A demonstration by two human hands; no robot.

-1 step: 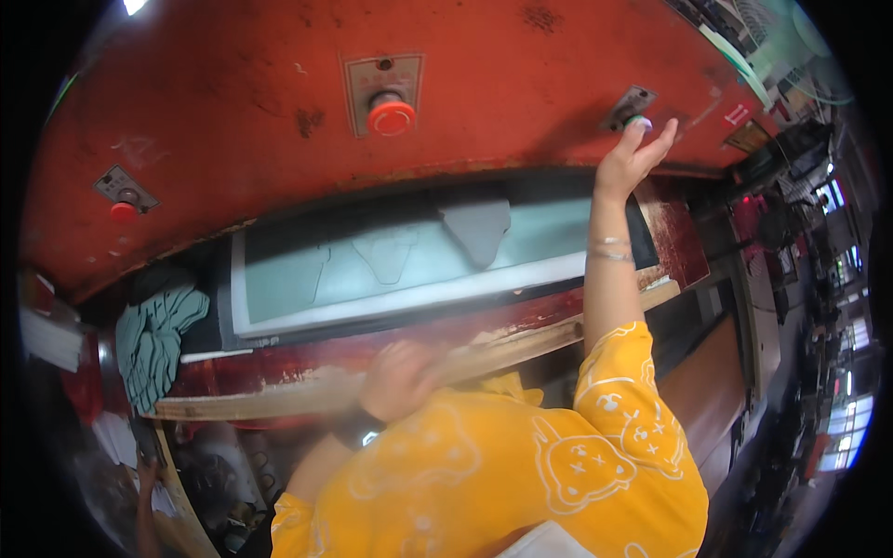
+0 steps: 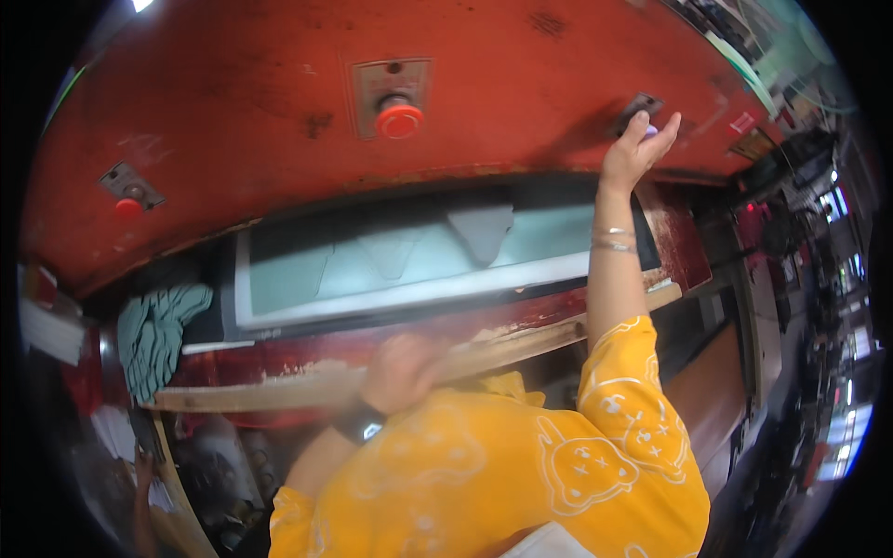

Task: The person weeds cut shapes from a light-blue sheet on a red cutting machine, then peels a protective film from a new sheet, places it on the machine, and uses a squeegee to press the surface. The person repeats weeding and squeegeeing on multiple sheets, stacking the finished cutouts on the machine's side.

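Observation:
My right hand (image 2: pixel 636 156) is raised to a small button plate (image 2: pixel 644 104) on the right of the red machine front. Its fingers are apart, and the thumb covers the button, so contact is hard to judge. Blurred by motion, my left hand (image 2: pixel 402 374) is by the table's wooden front edge (image 2: pixel 307 389); its fingers cannot be made out. Between the machine and that edge lies a pale green sheet (image 2: pixel 288 274) on a white board (image 2: pixel 372 299). It bears cut outlines and a grey tapered shape (image 2: pixel 482 232).
The red machine body (image 2: pixel 233 112) spans the far side, with a red mushroom button (image 2: pixel 399 120) in the middle and another red button (image 2: pixel 128 206) at left. A pile of green cut pieces (image 2: pixel 158 339) hangs over the table's left end. Another person's arm (image 2: pixel 144 493) shows at lower left.
The view has shifted slightly. My right thumb now covers the green button that showed beside it before. My left hand is still blurred near the table edge, with more of the dark wristband showing.

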